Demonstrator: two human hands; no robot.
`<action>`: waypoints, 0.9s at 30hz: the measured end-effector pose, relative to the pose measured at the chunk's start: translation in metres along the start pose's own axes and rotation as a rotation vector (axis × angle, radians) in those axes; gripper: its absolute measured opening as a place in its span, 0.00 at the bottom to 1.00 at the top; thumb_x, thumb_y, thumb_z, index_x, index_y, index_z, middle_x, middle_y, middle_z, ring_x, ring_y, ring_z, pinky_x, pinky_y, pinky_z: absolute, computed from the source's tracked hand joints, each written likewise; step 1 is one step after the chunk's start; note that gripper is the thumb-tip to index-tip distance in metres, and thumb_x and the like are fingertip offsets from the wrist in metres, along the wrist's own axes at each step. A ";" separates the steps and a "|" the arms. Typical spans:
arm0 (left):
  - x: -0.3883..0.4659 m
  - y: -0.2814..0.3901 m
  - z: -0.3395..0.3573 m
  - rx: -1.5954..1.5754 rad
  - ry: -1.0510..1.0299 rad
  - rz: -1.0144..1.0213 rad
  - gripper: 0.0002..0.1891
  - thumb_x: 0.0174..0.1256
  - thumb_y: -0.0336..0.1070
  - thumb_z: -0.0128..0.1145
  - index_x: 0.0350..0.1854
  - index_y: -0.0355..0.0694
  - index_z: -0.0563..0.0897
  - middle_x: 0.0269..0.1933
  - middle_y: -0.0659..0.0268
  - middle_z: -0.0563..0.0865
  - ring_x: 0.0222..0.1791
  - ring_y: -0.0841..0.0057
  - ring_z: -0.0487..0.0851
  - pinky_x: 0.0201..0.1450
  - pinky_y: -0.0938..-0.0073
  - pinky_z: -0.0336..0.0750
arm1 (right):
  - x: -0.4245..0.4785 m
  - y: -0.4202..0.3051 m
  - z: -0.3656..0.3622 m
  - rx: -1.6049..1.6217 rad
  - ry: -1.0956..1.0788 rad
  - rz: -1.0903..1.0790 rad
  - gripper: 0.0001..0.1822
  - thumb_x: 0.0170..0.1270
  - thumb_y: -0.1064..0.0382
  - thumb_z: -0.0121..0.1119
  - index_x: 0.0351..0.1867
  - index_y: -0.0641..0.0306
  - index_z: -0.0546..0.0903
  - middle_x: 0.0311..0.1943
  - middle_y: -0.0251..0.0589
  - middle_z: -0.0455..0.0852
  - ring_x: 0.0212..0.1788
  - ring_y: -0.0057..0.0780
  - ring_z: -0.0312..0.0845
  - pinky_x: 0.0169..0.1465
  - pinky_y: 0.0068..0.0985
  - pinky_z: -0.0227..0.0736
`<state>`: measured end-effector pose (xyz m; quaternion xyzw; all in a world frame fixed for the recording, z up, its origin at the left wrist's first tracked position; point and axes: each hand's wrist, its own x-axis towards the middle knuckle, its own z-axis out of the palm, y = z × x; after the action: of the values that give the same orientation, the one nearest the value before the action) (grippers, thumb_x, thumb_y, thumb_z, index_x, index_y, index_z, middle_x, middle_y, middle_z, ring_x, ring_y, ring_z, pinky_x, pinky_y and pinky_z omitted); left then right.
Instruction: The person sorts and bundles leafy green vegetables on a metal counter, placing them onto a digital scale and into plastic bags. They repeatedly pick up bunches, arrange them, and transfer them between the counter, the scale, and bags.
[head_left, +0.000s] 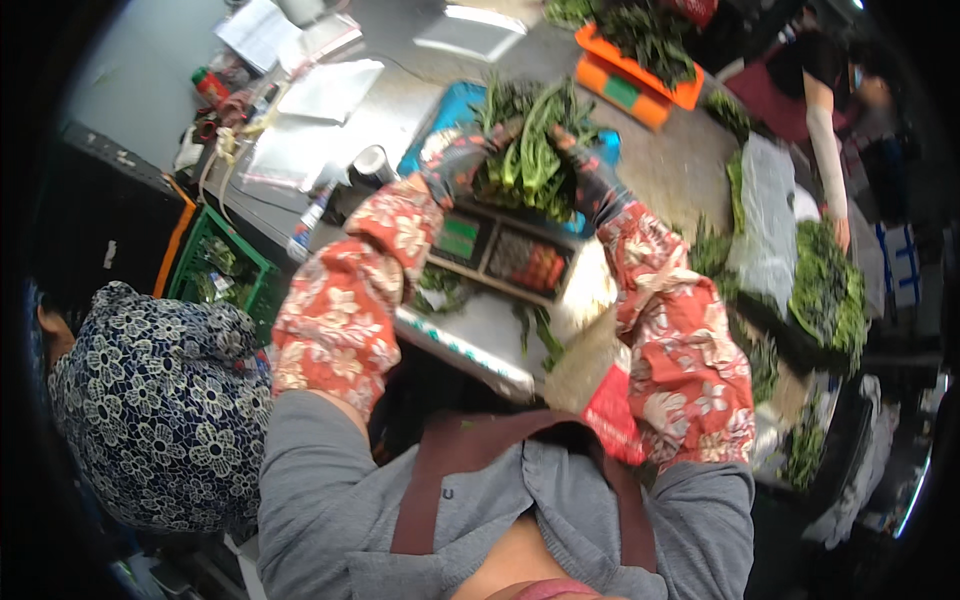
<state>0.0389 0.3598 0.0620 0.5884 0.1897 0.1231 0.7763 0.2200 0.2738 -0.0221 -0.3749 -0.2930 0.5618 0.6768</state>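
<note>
A bunch of leafy green vegetables (532, 161) with thick pale stems is over the blue tray (435, 124) of a weighing scale. My left hand (469, 159), in a dark patterned glove, grips the bunch's left side, its fingertips partly lost among the leaves. From the other side my right hand (592, 174), gloved alike, holds the bunch with the thumb along the stems. Just below the greens is the scale's panel (491, 251), with a display and a keypad including red keys. Red floral sleeves cover both my forearms.
Clear plastic bags (289, 154) and a roll (371, 163) lie at left. An orange tray (626, 86) of greens stands beyond. Heaped greens (829, 292) are at right, near a co-worker's arm (825, 165). Another person (161, 420) is close on my left, by a green crate (225, 255).
</note>
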 end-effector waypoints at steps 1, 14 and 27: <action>-0.022 0.004 0.011 0.040 -0.010 0.020 0.23 0.60 0.38 0.45 0.58 0.38 0.62 0.59 0.64 0.66 0.56 0.79 0.65 0.57 0.79 0.59 | -0.026 -0.012 0.015 -0.043 0.014 0.006 0.25 0.61 0.52 0.43 0.55 0.66 0.64 0.57 0.39 0.64 0.60 0.25 0.55 0.62 0.22 0.46; -0.072 -0.128 0.233 0.571 -0.498 0.383 0.20 0.64 0.37 0.38 0.58 0.41 0.62 0.53 0.63 0.71 0.50 0.79 0.70 0.54 0.80 0.62 | -0.393 -0.046 -0.010 -0.575 0.342 -0.048 0.28 0.61 0.53 0.43 0.57 0.73 0.59 0.59 0.46 0.59 0.61 0.33 0.53 0.63 0.25 0.42; -0.091 -0.161 0.258 0.246 -0.327 -0.306 0.21 0.61 0.43 0.47 0.52 0.33 0.67 0.45 0.63 0.76 0.42 0.81 0.75 0.44 0.81 0.70 | -0.403 0.007 -0.036 0.005 0.627 0.190 0.21 0.65 0.58 0.39 0.55 0.70 0.64 0.56 0.37 0.65 0.58 0.23 0.59 0.58 0.14 0.52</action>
<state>0.0655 0.0540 -0.0178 0.6549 0.1617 -0.1166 0.7290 0.1661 -0.1267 -0.0370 -0.5535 -0.0327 0.4804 0.6795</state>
